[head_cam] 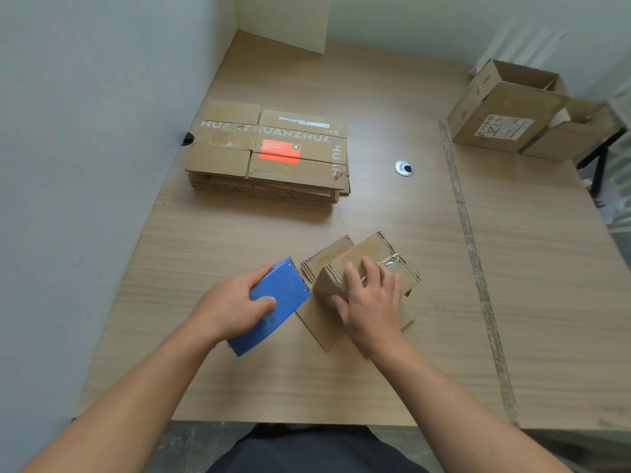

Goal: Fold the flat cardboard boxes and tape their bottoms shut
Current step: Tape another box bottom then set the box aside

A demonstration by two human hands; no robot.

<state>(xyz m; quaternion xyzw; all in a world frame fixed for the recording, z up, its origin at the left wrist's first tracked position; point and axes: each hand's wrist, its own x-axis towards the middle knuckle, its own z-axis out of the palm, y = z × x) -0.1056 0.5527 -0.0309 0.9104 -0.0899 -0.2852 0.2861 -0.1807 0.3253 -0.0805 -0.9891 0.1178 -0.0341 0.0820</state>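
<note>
1. A wooden table (341, 387) is seen from above, set into a corner between pale walls.
2. A stack of flat cardboard boxes (266, 155) lies at the far left of the table, with white letters and an orange label on the top one.
3. An open carton (505, 110) stands at the far right corner, well apart from the work place.
4. A round metal grommet (404, 168) is set in the table between the stack and the carton, and a worn strip of tape (473, 254) runs along the table on the right.
5. The small folded box (379, 254) is placed near the front middle of the table, with its flaps spread on the table around its base. Nothing is seen between it and the hands.
6. A blue tape dispenser (280, 295) is gripped by the left hand (232, 305). The thumb is laid on its blue side, the other fingers are curled over its far edge, and its front end is just beside the box.
7. The box top is pressed by the right hand (372, 302), which is open with spread fingers. The thumb touches the near side of the box.
8. Both forearms are stretched forward from the lower edge, bare, and are angled toward each other.
</note>
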